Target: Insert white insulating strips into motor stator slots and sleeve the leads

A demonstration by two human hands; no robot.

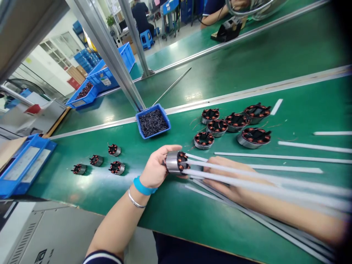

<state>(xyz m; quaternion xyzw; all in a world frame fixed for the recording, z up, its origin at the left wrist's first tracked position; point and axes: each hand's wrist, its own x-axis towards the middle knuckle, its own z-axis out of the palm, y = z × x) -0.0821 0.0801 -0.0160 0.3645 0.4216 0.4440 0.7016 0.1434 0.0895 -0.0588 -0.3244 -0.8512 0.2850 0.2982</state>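
Note:
My left hand (155, 167) is closed around a round metal motor stator (176, 161) with copper windings, held on its side just above the green mat. My right hand (224, 176) reaches in from the right beside the stator, among long white strips (247, 181) that run into its slots; its fingers are partly hidden and blurred. A blue band and a silver bangle sit on my left wrist.
Several larger stators (233, 123) lie behind my hands and several small ones (104, 163) to the left. A small blue tray of dark pins (153, 122) stands near a metal post. More white strips (313, 146) lie at right. Blue bins (104, 79) sit at back left. People work at the far bench.

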